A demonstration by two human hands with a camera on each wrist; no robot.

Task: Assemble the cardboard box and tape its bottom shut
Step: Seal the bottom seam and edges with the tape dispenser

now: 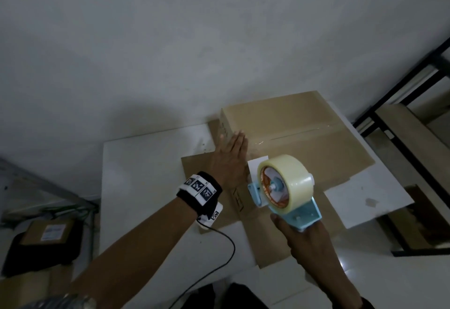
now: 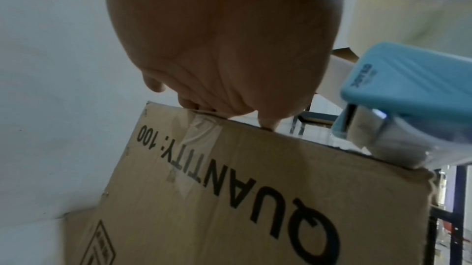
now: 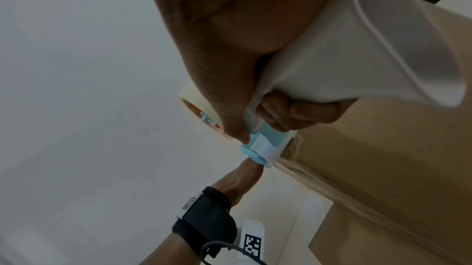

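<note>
1. Cardboard box (image 1: 292, 133) sits upside down on a white table (image 1: 146, 187), pushed up near the wall (image 1: 170, 41), with its lower flaps (image 1: 202, 170) splayed flat on the tabletop around it.
2. Clear tape (image 1: 299, 133) runs along the seam on top, and the left wrist view shows the tape end folded down over the side panel printed "QUANTITY: 100" (image 2: 204, 168).
3. Left hand (image 1: 231, 160) lies flat with fingers straight, pressing on the box's top edge right by that taped end.
4. Right hand (image 1: 306, 243) is wrapped round the white handle (image 3: 344, 57) of a light blue tape dispenser (image 1: 292, 199), thumb along the side.
5. Dispenser carries a fat roll of clear tape (image 1: 285, 179) and its front end sits at the box's near corner, just beside the left hand.
6. Off to the right there's a black metal frame (image 1: 401, 126).
</note>
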